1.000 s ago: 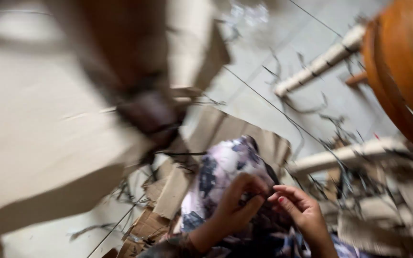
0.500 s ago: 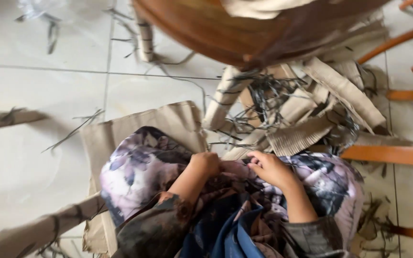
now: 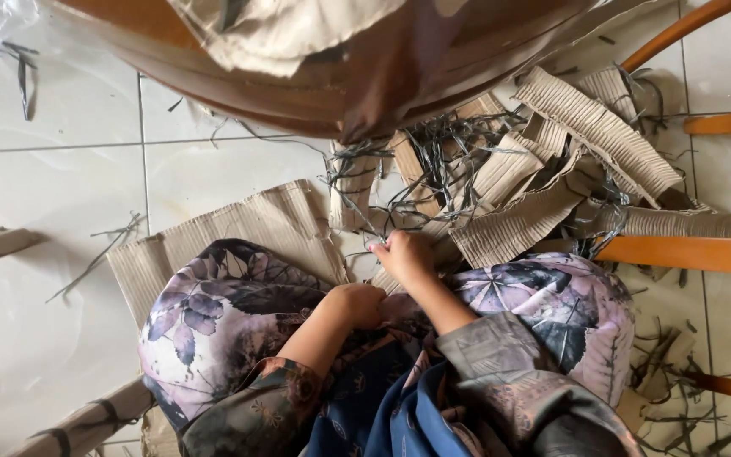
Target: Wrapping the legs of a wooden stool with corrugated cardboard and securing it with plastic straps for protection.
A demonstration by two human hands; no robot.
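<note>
Floor [image 3: 35, 211] is pale tile. I'm sitting on a flat sheet of cardboard [image 3: 255, 224], knees in leaf-print fabric. Brown table edge [image 3: 298, 85] overhead at top. Ahead of my knees sits a pile of ribbed cardboard strips [image 3: 552, 169] tangled with dark thin strands [image 3: 442, 161]. My right hand [image 3: 405, 254] reaches into the pile's near edge, fingers curled, touching strands and strips; can't tell what they grip. My left hand [image 3: 357, 305] is a loose fist on my lap, contents hidden.
</note>
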